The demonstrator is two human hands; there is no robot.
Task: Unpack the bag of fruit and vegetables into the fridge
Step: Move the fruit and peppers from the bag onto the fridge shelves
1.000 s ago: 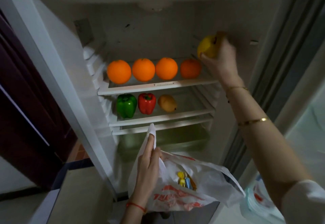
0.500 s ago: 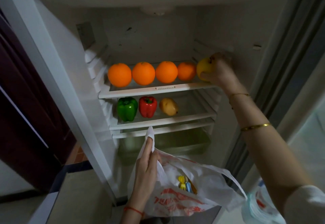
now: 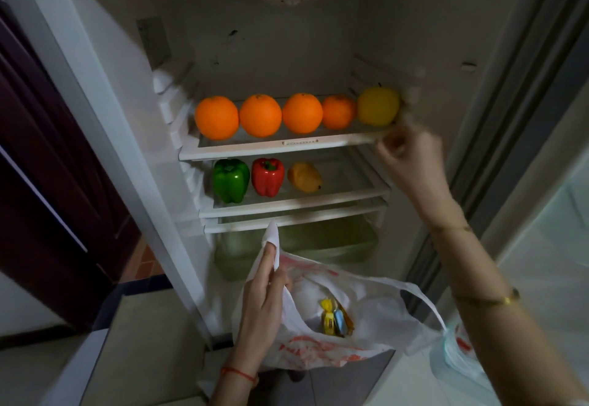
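A yellow apple [image 3: 378,106] rests at the right end of the fridge's upper shelf [image 3: 255,150], beside several oranges [image 3: 260,115]. My right hand [image 3: 411,160] is blurred just below and right of the apple, off the fruit, fingers loosely curled and holding nothing. My left hand [image 3: 263,297] grips the rim of a white plastic bag [image 3: 376,319] with red print, held open below the shelves. Small yellow and blue items [image 3: 333,318] lie inside the bag. On the middle shelf stand a green pepper [image 3: 231,180], a red pepper [image 3: 267,177] and a mango [image 3: 305,177].
A clear crisper drawer [image 3: 299,243] sits under the lowest shelf. The fridge door frame [image 3: 95,137] runs down the left, with a dark wooden door [image 3: 41,163] beyond it. A second bag [image 3: 455,351] hangs at the lower right.
My right hand lowered the yellow apple onto the upper shelf's right end, let go of it and drew back downward. The left hand kept hold of the bag.
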